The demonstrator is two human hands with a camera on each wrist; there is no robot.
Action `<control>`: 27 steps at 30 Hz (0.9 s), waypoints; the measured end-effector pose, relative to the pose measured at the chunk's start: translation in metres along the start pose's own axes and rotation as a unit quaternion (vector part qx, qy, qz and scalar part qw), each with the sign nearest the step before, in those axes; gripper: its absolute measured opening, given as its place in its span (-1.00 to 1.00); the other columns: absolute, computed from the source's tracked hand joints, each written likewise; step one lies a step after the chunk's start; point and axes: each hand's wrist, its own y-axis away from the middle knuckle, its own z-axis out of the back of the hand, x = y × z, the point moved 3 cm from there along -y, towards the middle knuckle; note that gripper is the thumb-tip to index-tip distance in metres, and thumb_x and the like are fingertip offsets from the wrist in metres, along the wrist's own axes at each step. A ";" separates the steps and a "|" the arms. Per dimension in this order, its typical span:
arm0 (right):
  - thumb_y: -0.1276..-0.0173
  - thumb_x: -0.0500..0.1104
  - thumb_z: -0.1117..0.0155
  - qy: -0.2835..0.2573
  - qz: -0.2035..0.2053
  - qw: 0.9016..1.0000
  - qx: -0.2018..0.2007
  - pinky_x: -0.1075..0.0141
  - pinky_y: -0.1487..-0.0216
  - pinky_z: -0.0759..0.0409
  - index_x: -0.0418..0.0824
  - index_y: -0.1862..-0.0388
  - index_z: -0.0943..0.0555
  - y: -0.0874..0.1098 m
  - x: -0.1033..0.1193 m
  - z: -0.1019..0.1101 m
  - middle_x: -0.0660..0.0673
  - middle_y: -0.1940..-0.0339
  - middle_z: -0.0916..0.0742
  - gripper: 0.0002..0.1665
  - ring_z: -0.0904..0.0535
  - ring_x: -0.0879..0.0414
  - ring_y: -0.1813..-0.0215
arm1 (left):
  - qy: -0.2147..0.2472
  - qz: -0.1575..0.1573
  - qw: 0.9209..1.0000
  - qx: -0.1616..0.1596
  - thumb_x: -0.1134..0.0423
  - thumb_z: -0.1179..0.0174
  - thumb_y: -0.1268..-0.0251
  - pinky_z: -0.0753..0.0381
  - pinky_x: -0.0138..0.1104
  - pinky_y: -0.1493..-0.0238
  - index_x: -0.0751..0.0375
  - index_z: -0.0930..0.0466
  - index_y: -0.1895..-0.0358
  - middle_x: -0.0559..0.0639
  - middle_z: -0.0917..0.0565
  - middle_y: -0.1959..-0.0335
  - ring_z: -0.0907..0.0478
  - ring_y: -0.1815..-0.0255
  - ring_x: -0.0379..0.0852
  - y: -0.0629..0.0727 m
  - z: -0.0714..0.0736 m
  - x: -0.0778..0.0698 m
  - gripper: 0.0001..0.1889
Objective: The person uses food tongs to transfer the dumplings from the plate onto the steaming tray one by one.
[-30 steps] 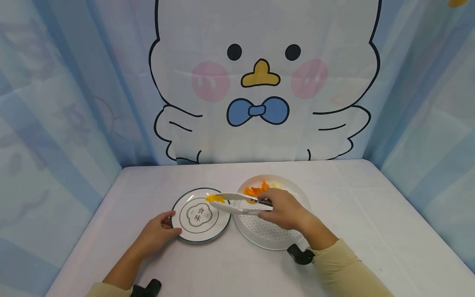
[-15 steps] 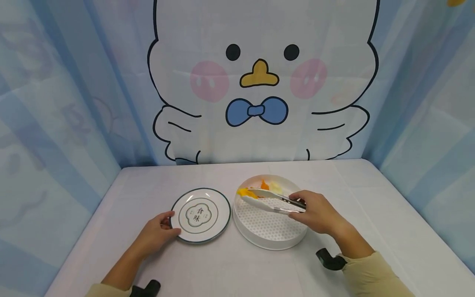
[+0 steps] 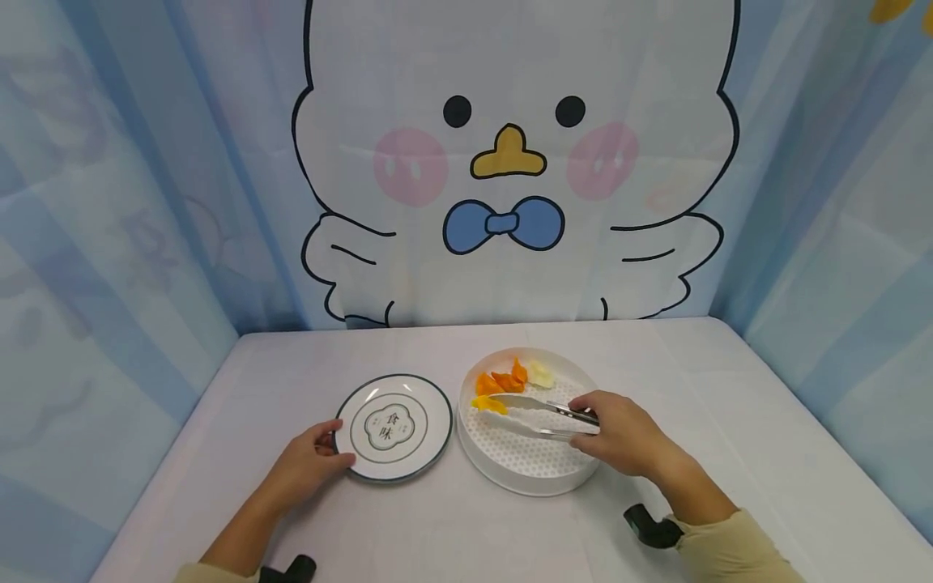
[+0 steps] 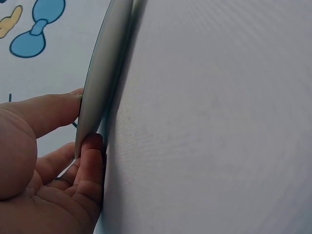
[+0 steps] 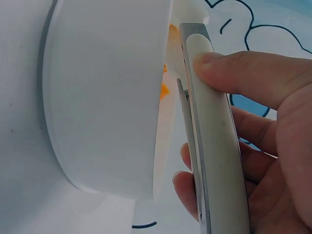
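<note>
My left hand (image 3: 306, 465) pinches the left rim of a white plate (image 3: 430, 425) with a dark edge and printed characters. In the left wrist view, the thumb (image 4: 56, 109) is on the plate's upper side and the fingers (image 4: 90, 170) are beneath it. A pair of tongs (image 3: 561, 409) is in my right hand (image 3: 623, 435), over a round white tray (image 3: 535, 484) with a dotted floor. At the tongs' tips is a yellow piece (image 3: 487, 404); whether they still clamp it I cannot tell. The right wrist view shows my thumb pressing the tongs' pale handle (image 5: 214, 131).
Several orange pieces (image 3: 508, 380) and a pale yellow piece (image 3: 540, 373) lie at the back of the tray. The plate stands just left of the tray on a white-covered table (image 3: 452, 534). A printed curtain (image 3: 503, 283) rises behind the table's back edge.
The tongs with the yellow piece have moved right from over the plate to the tray, then lower and nearer, at its left side. My left hand stays on the plate's rim.
</note>
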 end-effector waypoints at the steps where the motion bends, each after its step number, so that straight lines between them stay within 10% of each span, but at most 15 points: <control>1: -0.19 -0.14 -0.46 0.004 0.001 1.000 0.002 -0.09 -0.09 -0.53 -0.33 -0.10 -0.62 0.000 0.001 -0.001 -0.15 0.02 -0.69 -0.48 -0.58 -0.04 0.05 | 0.001 0.001 1.000 0.001 0.20 -0.40 -0.21 -0.46 -0.01 -0.08 0.38 -0.31 -0.42 0.27 -0.46 -0.07 -0.46 -0.02 0.12 0.000 0.000 0.000 -0.26; 27: -0.22 -0.10 -0.49 0.002 0.038 0.997 -0.066 -0.08 -0.07 -0.51 -0.33 -0.17 -0.59 0.004 0.014 -0.008 -0.22 -0.07 -0.66 -0.41 -0.54 -0.13 -0.07 | -0.004 -0.004 1.000 -0.002 0.22 -0.39 -0.22 -0.46 -0.02 -0.07 0.38 -0.32 -0.41 0.26 -0.47 -0.04 -0.45 -0.01 0.13 0.000 -0.001 0.000 -0.28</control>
